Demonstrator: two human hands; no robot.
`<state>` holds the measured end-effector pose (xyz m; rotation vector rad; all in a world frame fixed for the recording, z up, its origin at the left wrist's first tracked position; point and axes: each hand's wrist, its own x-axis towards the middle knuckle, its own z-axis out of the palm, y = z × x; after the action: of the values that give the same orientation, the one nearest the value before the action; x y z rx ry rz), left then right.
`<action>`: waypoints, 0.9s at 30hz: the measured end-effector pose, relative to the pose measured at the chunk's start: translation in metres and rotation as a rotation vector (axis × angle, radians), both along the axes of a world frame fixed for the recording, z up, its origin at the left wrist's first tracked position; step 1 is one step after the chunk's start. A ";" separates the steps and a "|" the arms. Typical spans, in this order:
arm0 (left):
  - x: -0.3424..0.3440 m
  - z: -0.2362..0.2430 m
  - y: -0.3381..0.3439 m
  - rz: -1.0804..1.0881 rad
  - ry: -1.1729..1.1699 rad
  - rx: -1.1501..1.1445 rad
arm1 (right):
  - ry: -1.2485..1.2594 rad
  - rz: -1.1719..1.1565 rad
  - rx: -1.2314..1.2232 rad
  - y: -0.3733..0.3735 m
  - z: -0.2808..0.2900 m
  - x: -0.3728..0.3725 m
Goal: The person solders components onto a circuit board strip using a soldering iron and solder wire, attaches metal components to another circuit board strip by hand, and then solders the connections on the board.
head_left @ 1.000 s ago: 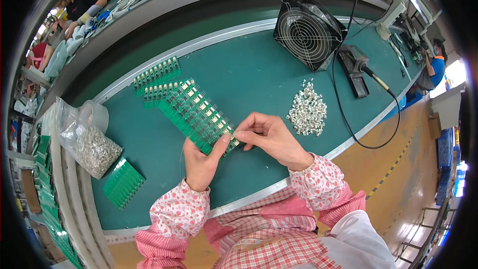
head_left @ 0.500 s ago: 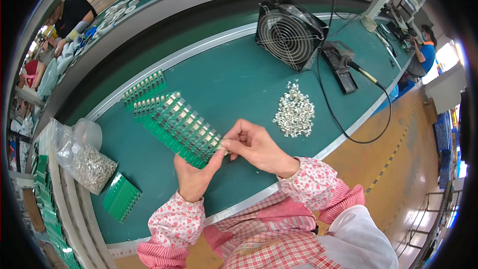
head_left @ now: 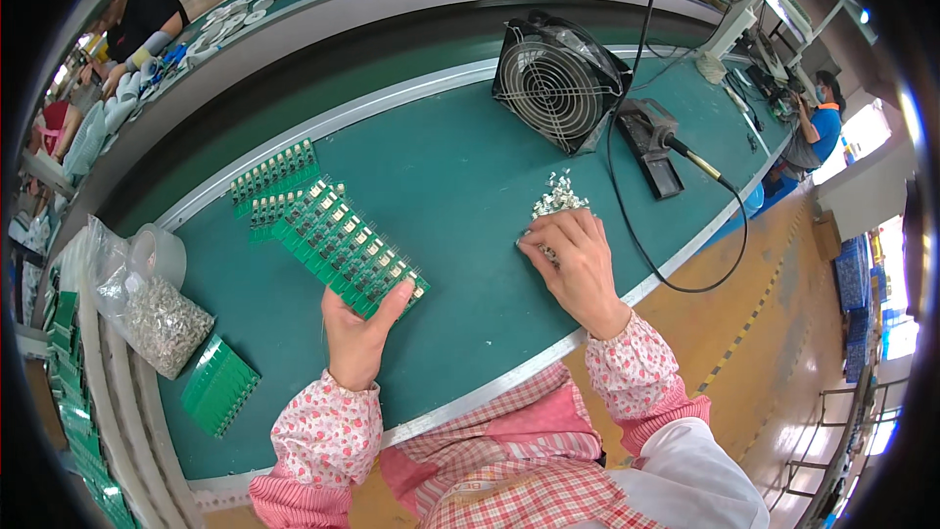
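My left hand (head_left: 360,333) is closed on the near end of a green circuit board panel (head_left: 343,253), thumb on top. Rows of white connectors and dark parts with thin upright leads cover the panel. Over at the pile of small white connectors (head_left: 558,194), my right hand (head_left: 578,264) reaches down with bent fingers pressed together. Its fingertips touch the pile, and they hide whatever may be between them. Behind the held panel lie two more populated green panels (head_left: 274,174), partly overlapped by it.
A clear bag of small parts (head_left: 166,328) and a tape roll (head_left: 168,253) stand left, beside a stack of green boards (head_left: 220,387). At the back are a black fan (head_left: 553,88) and a soldering iron (head_left: 693,155) in its holder, its cable looping over the table edge.
My right hand has left the panel's near end and moved right to the connector pile. My left hand keeps its hold on the panel. The whole view has shifted slightly.
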<state>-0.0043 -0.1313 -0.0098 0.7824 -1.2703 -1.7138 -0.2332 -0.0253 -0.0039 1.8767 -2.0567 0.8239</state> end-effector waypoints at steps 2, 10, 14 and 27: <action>0.001 -0.003 -0.001 0.012 0.015 -0.003 | -0.106 0.002 -0.091 -0.005 -0.002 0.003; -0.001 -0.004 0.000 0.020 0.032 0.001 | -1.066 0.111 0.104 -0.019 0.010 0.025; -0.002 -0.003 -0.001 0.029 0.035 0.001 | -1.302 0.334 0.268 -0.036 0.010 0.046; 0.001 -0.002 -0.001 0.029 -0.004 -0.010 | -1.486 0.421 0.437 -0.043 0.002 0.060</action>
<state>-0.0034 -0.1323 -0.0115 0.7954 -1.2632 -1.6827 -0.1729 -0.0678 -0.0018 2.1791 -2.6389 2.6703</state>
